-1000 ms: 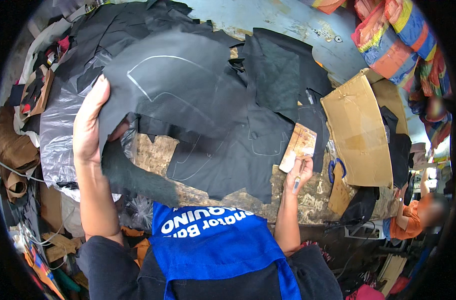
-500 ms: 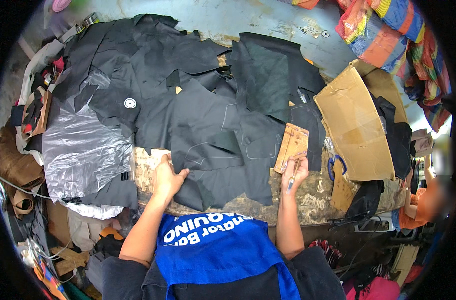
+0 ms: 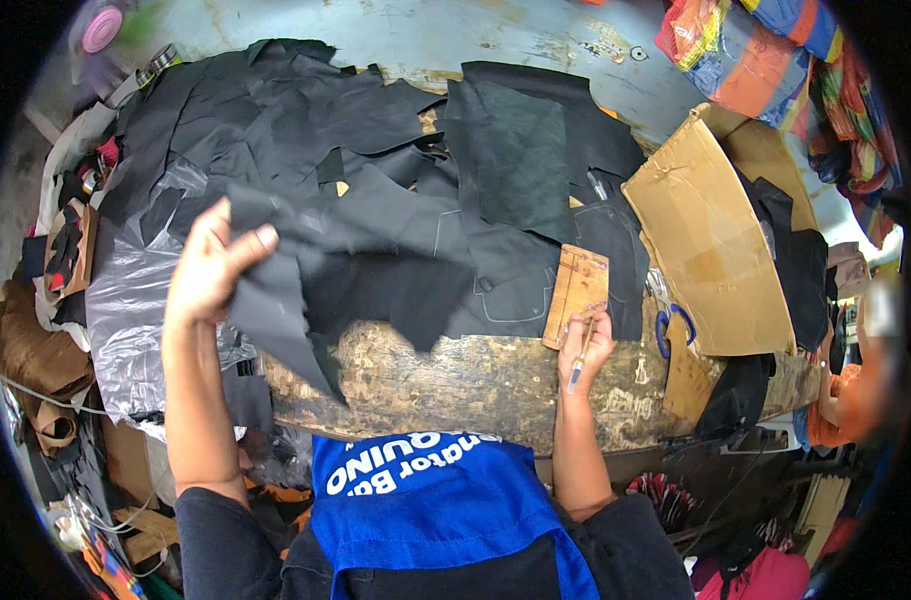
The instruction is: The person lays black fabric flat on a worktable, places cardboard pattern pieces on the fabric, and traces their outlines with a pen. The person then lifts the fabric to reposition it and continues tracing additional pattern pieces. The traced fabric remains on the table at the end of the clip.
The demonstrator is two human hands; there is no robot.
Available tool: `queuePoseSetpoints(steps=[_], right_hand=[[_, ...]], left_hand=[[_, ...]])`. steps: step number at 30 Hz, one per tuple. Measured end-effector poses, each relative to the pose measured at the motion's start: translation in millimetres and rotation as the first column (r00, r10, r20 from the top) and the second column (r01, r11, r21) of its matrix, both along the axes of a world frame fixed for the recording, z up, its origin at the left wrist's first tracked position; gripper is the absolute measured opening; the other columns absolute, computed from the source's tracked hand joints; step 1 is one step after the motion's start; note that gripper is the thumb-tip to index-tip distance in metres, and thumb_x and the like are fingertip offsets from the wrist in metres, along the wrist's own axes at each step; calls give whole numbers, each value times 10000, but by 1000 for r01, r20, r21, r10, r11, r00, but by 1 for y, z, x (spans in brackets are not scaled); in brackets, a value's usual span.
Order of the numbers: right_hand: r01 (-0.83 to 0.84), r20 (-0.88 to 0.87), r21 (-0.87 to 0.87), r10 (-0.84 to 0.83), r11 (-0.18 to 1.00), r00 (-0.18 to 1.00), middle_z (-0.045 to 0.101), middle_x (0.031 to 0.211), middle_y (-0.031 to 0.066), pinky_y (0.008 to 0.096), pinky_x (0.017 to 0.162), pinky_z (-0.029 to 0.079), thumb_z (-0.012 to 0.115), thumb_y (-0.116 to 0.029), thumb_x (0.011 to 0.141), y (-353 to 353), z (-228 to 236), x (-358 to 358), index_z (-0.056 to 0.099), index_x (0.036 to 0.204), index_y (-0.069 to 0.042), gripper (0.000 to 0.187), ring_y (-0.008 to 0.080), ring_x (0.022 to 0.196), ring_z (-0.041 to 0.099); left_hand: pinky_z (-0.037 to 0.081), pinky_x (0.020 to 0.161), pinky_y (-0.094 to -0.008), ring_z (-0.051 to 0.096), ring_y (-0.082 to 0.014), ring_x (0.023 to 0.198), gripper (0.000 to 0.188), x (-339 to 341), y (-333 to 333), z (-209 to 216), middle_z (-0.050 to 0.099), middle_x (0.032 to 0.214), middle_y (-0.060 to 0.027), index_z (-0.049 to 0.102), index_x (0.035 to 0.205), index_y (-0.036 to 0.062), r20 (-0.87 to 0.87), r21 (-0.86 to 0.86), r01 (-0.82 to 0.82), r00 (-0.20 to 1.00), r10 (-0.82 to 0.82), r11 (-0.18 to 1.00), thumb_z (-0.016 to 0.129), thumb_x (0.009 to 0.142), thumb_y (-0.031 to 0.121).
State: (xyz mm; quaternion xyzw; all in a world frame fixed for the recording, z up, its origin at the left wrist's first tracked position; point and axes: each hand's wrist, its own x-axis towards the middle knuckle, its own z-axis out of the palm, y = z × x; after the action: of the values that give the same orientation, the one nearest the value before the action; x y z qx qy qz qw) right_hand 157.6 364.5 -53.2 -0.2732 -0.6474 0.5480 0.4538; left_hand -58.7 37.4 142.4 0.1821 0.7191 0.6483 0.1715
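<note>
My left hand (image 3: 203, 268) is closed on the edge of a black leather-like piece (image 3: 275, 310), thumb on top. That piece is lifted and folded over, its ragged lower edge hanging above the wooden bench top (image 3: 455, 390). My right hand (image 3: 592, 345) pinches a slim pen-like marker (image 3: 577, 368), its end pointing down toward me. Those same fingers rest on the lower end of a tan, four-sided template (image 3: 577, 285). Under the template lies black material (image 3: 495, 265) with pale drawn outlines.
Overlapping black sheets (image 3: 275, 110) cover the far bench. Clear plastic (image 3: 125, 300) lies at the left. To the right are blue-handled scissors (image 3: 662, 330), a tan offcut (image 3: 687, 385) and a bent cardboard sheet (image 3: 710, 240). Another person's orange clothing (image 3: 843, 405) shows at the far right.
My left hand has moved left and away from me, pulling up the near black piece and baring more of the wooden bench. My right hand stays by the template with the marker.
</note>
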Motion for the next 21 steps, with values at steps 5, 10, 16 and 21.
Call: queuePoseSetpoints(steps=[5, 10, 16, 21], right_hand=[[-156, -2, -44, 156, 987, 988, 508, 652, -49, 176, 474, 342, 551, -59, 851, -1, 6, 6, 552, 827, -45, 28, 9, 544, 440], [-481, 106, -235, 515, 844, 851, 578, 759, -33, 189, 566, 412, 567, -7, 771, -16, 18, 28, 602, 893, 0, 127, 17, 637, 494], [-613, 252, -397, 723, 684, 643, 605, 845, -8, 229, 701, 454, 632, 1, 737, -12, 33, 54, 630, 978, 18, 241, 55, 790, 542], [-289, 564, 69, 202, 955, 801, 659, 895, 104, 320, 779, 487, 800, -198, 679, 28, 45, 67, 648, 985, 29, 410, 197, 843, 621]], left_hand=[[530, 757, -330, 632, -179, 841, 330, -81, -1, 5, 633, 1002, -92, 533, 1129, 12, 3, 311, -195, 979, 204, 930, 656, 831, 81], [408, 986, -410, 517, -333, 1143, 746, -127, 11, -50, 488, 1281, -220, 367, 1318, -84, -5, -39, -726, 688, 726, 687, 756, 760, 224], [302, 1066, -424, 341, -370, 1312, 736, 2, 57, -127, 423, 1365, -205, 494, 1266, 21, -652, -397, -126, 736, -183, 909, 802, 655, 296], [190, 1089, -548, 241, -313, 1377, 769, 69, 113, -154, 346, 1444, -119, 498, 1299, 123, -472, -709, 197, 580, -664, 677, 735, 665, 487]])
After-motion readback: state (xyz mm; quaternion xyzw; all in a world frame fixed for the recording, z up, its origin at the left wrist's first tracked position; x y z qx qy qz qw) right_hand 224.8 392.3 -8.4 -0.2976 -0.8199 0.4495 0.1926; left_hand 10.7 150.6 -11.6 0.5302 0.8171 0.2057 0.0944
